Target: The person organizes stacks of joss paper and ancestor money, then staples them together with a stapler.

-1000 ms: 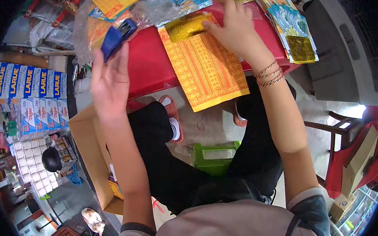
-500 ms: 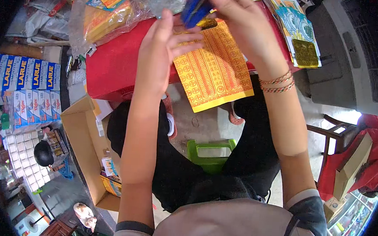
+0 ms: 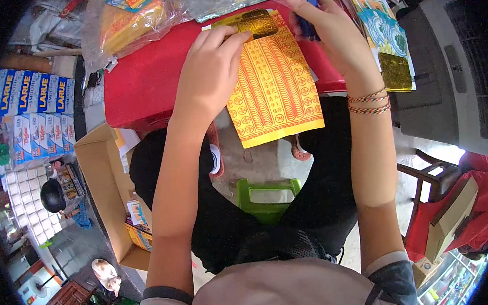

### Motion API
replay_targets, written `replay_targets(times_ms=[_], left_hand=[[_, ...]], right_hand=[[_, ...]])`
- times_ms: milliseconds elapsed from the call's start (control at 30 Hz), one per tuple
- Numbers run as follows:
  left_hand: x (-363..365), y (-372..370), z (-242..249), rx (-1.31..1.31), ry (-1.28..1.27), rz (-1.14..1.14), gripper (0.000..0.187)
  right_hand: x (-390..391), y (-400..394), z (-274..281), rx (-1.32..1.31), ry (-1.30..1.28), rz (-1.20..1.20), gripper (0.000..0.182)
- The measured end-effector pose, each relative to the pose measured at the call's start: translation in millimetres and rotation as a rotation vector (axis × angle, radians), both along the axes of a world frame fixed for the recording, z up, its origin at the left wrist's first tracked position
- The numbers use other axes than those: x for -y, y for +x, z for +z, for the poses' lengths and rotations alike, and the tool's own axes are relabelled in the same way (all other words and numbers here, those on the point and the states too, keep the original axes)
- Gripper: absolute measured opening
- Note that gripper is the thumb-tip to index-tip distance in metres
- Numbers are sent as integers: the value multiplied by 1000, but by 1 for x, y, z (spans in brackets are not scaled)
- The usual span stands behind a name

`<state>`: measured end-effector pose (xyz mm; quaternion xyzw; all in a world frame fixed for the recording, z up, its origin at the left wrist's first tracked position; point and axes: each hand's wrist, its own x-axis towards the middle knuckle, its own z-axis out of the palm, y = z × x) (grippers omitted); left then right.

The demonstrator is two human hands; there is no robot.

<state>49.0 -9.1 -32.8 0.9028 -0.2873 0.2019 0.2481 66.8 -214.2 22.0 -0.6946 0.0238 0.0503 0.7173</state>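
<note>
A yellow sheet with red print (image 3: 276, 87) lies on the red table (image 3: 142, 85) and hangs over its front edge. Across the sheet's top is a gold foil piece (image 3: 257, 23). My left hand (image 3: 216, 61) rests on the left edge of the foil and sheet, its fingers bent and pressed together. My right hand (image 3: 332, 32), above the table to the right of the foil, is closed around a dark blue object (image 3: 307, 14), which is partly hidden by the fingers.
Plastic-wrapped yellow paper (image 3: 129, 25) lies at the table's back left. Blue-and-white papers with gold foil (image 3: 395, 72) are at the right. An open cardboard box (image 3: 101, 160) stands left of my legs, and a green stool (image 3: 268, 210) between them. Beer cartons (image 3: 35, 92) are stacked farther left.
My left hand has come down from the air onto the foil and sheet, its fingers drawn together. The blue object has moved right with my right hand, uncovering the gold foil.
</note>
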Motion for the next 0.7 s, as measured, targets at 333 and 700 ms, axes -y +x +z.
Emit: replay_targets(times_ms=[333,700], left_hand=[[-8,-11,3,-79,25,-56,30],[-7,-18,-3,-75,5,-6,29]], right_hand=[[9,5,-19,418,-818,197,55],[-5,25,-18,782,-1093,344,32]])
